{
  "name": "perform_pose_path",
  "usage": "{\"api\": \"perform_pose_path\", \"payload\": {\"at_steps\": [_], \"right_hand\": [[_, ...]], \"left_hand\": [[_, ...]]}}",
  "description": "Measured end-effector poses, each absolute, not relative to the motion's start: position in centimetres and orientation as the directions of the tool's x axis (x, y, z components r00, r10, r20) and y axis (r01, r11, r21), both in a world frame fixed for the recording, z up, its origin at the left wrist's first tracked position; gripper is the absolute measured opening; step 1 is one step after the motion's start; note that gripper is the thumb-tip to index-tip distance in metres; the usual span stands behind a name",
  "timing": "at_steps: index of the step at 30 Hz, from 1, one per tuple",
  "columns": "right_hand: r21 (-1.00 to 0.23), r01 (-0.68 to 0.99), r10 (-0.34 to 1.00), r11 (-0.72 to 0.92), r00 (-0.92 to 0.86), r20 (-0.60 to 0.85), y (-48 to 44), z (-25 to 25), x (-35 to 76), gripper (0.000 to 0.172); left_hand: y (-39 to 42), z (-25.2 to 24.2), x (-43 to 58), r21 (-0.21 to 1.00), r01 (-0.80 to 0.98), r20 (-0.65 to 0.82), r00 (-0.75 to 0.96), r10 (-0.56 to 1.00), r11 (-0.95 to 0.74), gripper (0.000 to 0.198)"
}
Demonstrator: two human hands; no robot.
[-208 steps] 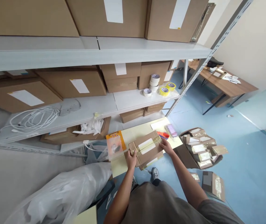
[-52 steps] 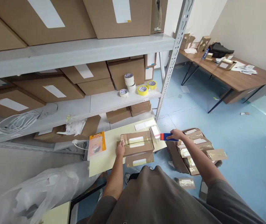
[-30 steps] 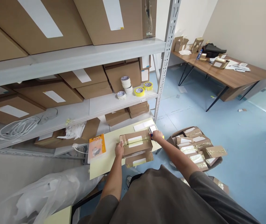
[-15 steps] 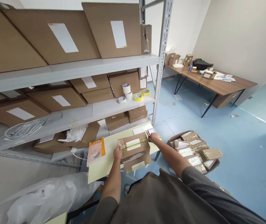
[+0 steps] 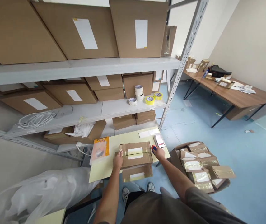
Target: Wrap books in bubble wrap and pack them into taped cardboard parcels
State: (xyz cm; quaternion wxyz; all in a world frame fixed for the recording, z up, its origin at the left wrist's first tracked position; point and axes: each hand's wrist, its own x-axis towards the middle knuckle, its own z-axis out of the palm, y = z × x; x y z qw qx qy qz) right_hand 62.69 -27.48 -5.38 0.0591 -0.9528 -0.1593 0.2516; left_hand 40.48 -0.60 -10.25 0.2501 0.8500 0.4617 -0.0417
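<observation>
A cardboard box [image 5: 136,160] lies near the front edge of the pale yellow table [image 5: 97,173], with flaps raised towards me, clear tape across it and white labels. My left hand [image 5: 117,159] grips the box's left end, thumb on top. Just off the box's right end, my right hand [image 5: 159,153] is closed around a small red and blue tool [image 5: 154,148], whose kind is too small to make out. Beyond that hand a phone [image 5: 160,142] with a lit screen rests on the table, by a white paper slip [image 5: 147,133].
An orange-topped plastic packet [image 5: 101,147] lies at the table's left. Behind stands a metal shelf [image 5: 81,67] with boxes and tape rolls [image 5: 149,100]. A large carton [image 5: 176,158] of taped parcels sits on the floor to the right. Translucent plastic wrap [image 5: 53,191] bulges at lower left.
My right hand has moved down and away from the phone, which now shows uncovered. My left hand keeps hold of the box. The whole view has shifted as my head turned left.
</observation>
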Motion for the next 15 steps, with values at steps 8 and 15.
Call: {"api": "perform_pose_path", "payload": {"at_steps": [8,15], "right_hand": [[-0.302,0.247,0.378,-0.921,0.757,-0.533,-25.2,-8.3,64.2,0.04],[-0.306,0.288,0.416,-0.907,0.724,-0.55,-23.2,-8.7,64.0,0.032]], "left_hand": [[0.8,-10.2,40.0,0.319,0.89,-0.29,0.42,0.86,-0.327,0.058],[2.1,-9.5,39.6,0.311,0.906,-0.326,0.384,0.864,-0.286,0.059]]}}
